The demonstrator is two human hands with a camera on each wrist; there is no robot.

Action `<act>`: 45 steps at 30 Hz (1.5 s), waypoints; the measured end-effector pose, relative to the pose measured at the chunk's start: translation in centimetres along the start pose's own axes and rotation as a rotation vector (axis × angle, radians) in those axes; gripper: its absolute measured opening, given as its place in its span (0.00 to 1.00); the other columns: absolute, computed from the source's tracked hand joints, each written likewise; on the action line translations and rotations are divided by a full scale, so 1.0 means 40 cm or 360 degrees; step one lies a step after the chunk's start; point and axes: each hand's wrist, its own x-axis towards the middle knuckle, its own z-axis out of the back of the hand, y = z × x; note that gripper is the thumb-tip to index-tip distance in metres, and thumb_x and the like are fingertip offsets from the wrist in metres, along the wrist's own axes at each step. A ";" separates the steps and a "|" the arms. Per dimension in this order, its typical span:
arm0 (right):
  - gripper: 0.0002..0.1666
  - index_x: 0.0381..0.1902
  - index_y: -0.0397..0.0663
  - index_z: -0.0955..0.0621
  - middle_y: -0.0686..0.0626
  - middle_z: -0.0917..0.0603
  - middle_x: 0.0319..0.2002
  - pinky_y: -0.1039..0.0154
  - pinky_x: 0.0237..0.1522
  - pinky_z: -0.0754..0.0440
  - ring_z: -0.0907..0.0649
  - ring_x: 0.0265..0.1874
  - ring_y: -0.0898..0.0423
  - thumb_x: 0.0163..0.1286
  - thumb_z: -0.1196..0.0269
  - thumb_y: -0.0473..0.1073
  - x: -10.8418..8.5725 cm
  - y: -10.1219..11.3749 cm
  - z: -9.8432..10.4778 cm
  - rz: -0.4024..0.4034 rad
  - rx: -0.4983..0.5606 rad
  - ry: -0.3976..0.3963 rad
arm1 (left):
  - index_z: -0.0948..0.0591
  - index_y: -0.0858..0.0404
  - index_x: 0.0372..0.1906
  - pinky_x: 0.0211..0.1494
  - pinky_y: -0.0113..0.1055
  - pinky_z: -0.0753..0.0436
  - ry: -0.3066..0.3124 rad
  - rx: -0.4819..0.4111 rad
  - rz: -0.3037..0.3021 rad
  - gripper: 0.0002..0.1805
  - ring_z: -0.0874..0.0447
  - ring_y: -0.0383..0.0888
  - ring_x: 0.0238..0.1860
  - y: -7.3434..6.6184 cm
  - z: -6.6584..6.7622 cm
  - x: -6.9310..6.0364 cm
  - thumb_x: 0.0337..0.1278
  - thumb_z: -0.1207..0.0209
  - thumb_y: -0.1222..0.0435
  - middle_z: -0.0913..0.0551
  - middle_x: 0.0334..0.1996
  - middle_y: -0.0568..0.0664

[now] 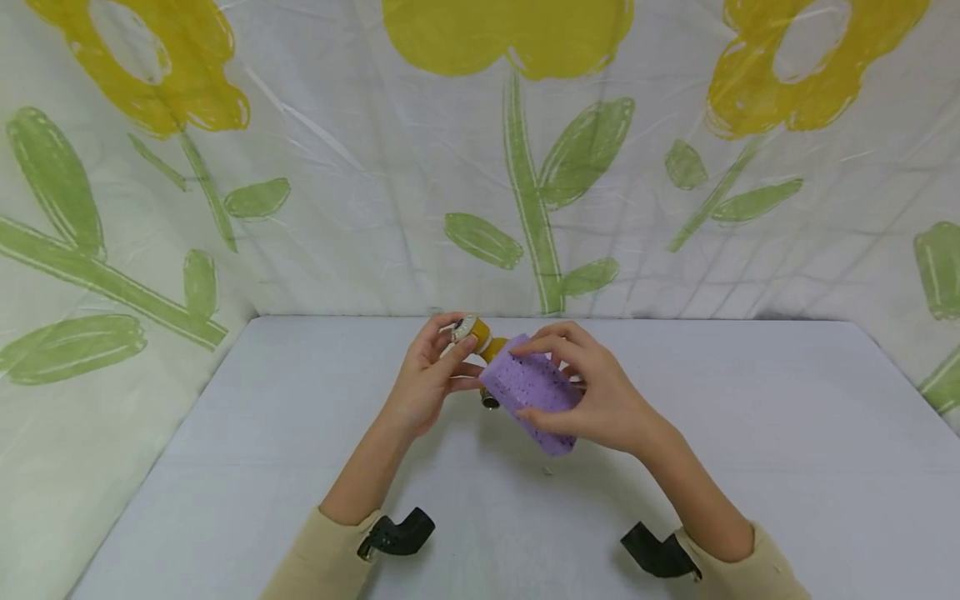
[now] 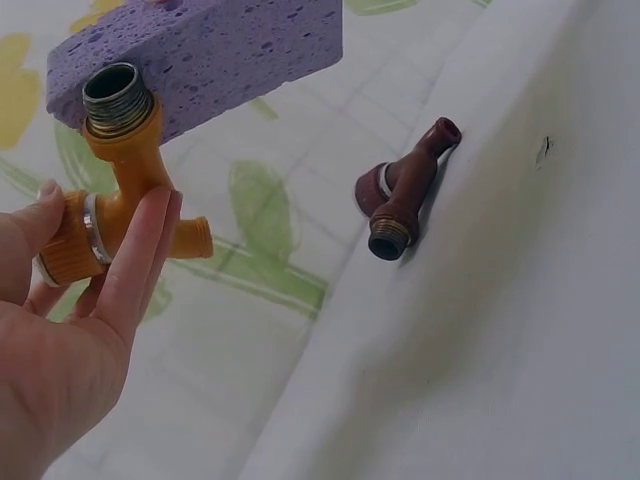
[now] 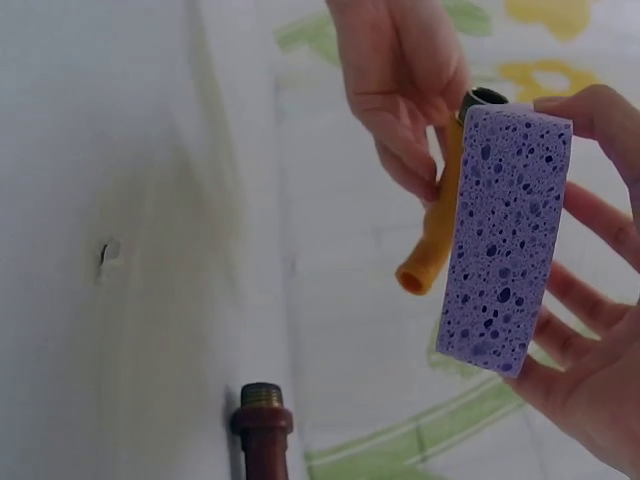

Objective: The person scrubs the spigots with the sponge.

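Observation:
My left hand (image 1: 423, 383) grips a yellow water tap (image 2: 140, 195) by its ribbed, round end. The tap's threaded metal mouth faces the left wrist camera. In my right hand (image 1: 611, 392) is a purple, pitted sponge (image 1: 534, 390), pinched between thumb and fingers. The sponge lies against or just beside the tap and covers part of it in the head and right wrist views; actual contact is hard to tell. A dark red tap (image 2: 402, 195) with a threaded end lies on the table below the hands.
Under the hands is a white table (image 1: 262, 467), bearing a small mark or chip (image 1: 547, 472) near its middle. Behind it hangs a white sheet (image 1: 337, 208) with painted yellow flowers and green leaves. A black wrist mount (image 1: 401, 533) sticks out from the left sleeve, another (image 1: 658, 552) from the right.

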 end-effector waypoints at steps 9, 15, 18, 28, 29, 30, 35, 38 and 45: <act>0.36 0.60 0.53 0.15 0.48 0.21 0.59 0.57 0.39 0.13 0.21 0.51 0.51 0.52 0.17 0.39 0.000 0.002 -0.001 0.0027 -0.0020 -0.0012 | 0.32 0.70 0.70 0.39 0.32 0.08 -0.0048 0.0043 0.0000 0.20 0.11 0.39 0.29 -0.005 0.000 -0.002 0.80 0.47 0.73 0.19 0.49 0.52; 0.35 0.60 0.54 0.15 0.49 0.21 0.59 0.57 0.40 0.13 0.21 0.51 0.51 0.53 0.18 0.39 -0.003 0.007 -0.002 0.0033 0.0021 0.0007 | 0.32 0.70 0.70 0.39 0.31 0.08 -0.0075 0.0045 -0.0015 0.20 0.11 0.39 0.28 -0.005 -0.003 -0.003 0.80 0.48 0.72 0.19 0.49 0.52; 0.35 0.60 0.55 0.15 0.49 0.21 0.59 0.58 0.41 0.13 0.20 0.51 0.51 0.53 0.17 0.39 -0.003 0.010 -0.003 0.0043 0.0041 0.0024 | 0.32 0.69 0.69 0.39 0.31 0.08 -0.0107 0.0046 -0.0017 0.19 0.11 0.39 0.28 -0.005 -0.001 -0.001 0.80 0.48 0.72 0.18 0.49 0.52; 0.35 0.59 0.52 0.15 0.48 0.21 0.60 0.60 0.40 0.16 0.21 0.49 0.52 0.52 0.18 0.37 -0.004 -0.004 0.016 0.0023 -0.0074 -0.0150 | 0.27 0.73 0.62 0.50 0.42 0.08 -0.0005 -0.0038 0.0008 0.14 0.08 0.44 0.36 -0.009 0.015 0.005 0.78 0.45 0.74 0.21 0.49 0.54; 0.35 0.59 0.51 0.15 0.47 0.21 0.59 0.61 0.40 0.17 0.21 0.49 0.52 0.52 0.18 0.36 -0.004 -0.006 0.017 0.0014 -0.0078 -0.0176 | 0.27 0.75 0.62 0.53 0.41 0.09 0.0014 -0.0038 0.0013 0.15 0.08 0.44 0.38 -0.010 0.017 0.005 0.77 0.45 0.75 0.21 0.50 0.54; 0.34 0.59 0.51 0.15 0.47 0.21 0.59 0.62 0.40 0.17 0.21 0.48 0.52 0.52 0.18 0.36 -0.003 -0.009 0.019 0.0007 -0.0085 -0.0204 | 0.27 0.76 0.63 0.56 0.40 0.10 0.0028 -0.0032 0.0021 0.16 0.08 0.43 0.40 -0.012 0.020 0.004 0.76 0.44 0.76 0.22 0.51 0.55; 0.33 0.59 0.46 0.15 0.44 0.22 0.56 0.67 0.36 0.19 0.26 0.43 0.54 0.54 0.19 0.34 0.000 -0.018 0.020 -0.0041 -0.0078 -0.0361 | 0.28 0.79 0.68 0.65 0.33 0.16 0.0077 0.0029 0.0047 0.22 0.08 0.40 0.45 -0.020 0.031 0.002 0.73 0.42 0.79 0.22 0.54 0.53; 0.33 0.60 0.45 0.15 0.43 0.22 0.56 0.67 0.35 0.18 0.28 0.41 0.54 0.54 0.19 0.34 0.001 -0.023 0.021 -0.0064 -0.0075 -0.0434 | 0.28 0.81 0.67 0.66 0.33 0.17 0.0106 0.0052 0.0059 0.21 0.08 0.39 0.45 -0.022 0.032 0.002 0.73 0.42 0.79 0.22 0.54 0.53; 0.34 0.62 0.46 0.17 0.44 0.22 0.57 0.68 0.39 0.18 0.29 0.43 0.55 0.55 0.20 0.33 0.000 -0.031 0.027 -0.0135 -0.0080 -0.0523 | 0.24 0.79 0.63 0.63 0.36 0.14 0.0102 0.0122 0.0056 0.19 0.08 0.41 0.44 -0.023 0.031 0.001 0.71 0.39 0.78 0.20 0.55 0.55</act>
